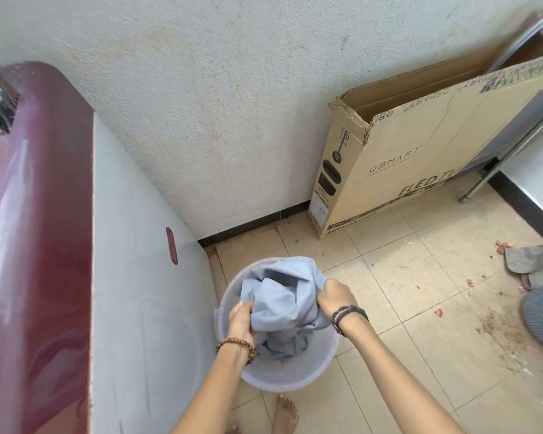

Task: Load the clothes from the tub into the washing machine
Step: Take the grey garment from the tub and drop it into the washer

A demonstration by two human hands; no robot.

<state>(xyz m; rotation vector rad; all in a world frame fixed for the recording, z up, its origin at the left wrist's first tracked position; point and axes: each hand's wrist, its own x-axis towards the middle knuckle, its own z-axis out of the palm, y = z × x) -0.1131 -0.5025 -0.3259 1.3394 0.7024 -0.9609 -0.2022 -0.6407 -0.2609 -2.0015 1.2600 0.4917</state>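
Gripping a crumpled pale blue cloth garment (282, 305) in a round white plastic tub (290, 375) with left hand (241, 319) and right hand (337, 297) closed on it, needing a clean lift toward the maroon-topped washing machine (41, 245) alongside.

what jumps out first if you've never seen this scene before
Both hands, left and right, grip a pale blue cloth bunched in a round white tub on the tiled floor, bottom centre. The washing machine, white with a dark red top, fills the left side right beside the tub. A big cardboard TV box leans against the wall at the upper right.
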